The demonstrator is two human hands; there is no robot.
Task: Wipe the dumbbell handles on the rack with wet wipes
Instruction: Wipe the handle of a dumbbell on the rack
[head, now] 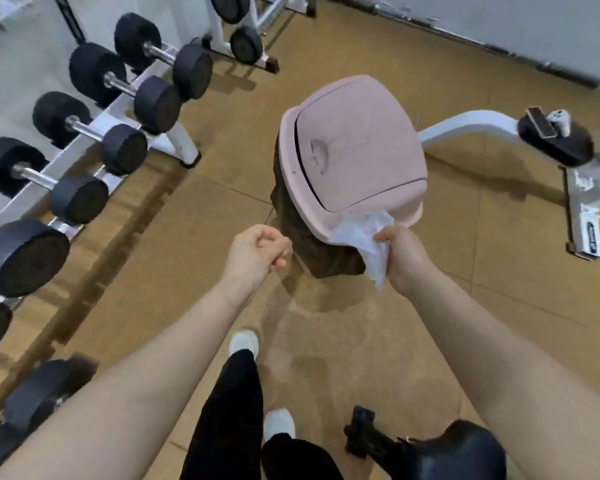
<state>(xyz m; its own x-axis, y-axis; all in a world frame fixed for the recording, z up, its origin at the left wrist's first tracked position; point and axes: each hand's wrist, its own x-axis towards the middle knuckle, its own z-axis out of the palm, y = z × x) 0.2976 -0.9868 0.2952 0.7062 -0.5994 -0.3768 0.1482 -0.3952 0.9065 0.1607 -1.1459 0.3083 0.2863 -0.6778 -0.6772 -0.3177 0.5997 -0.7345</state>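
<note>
At nine o'clock, black dumbbells (118, 83) sit in a row on the white rack (174, 140), their steel handles bare. Near centre, our left hand (257, 252) hangs curled into a loose fist, holding nothing. At one o'clock stands a pink lidded bin (354, 150), dark liner showing beneath. Our right hand (404, 259) pinches a crumpled white wet wipe (368, 237), apparently touching the bin's near rim.

A pink bin (354, 147) with a closed swing lid and a dark liner stands on a tan floor (499, 306). Beside it is a white bench frame (465, 124) with black pads.
</note>
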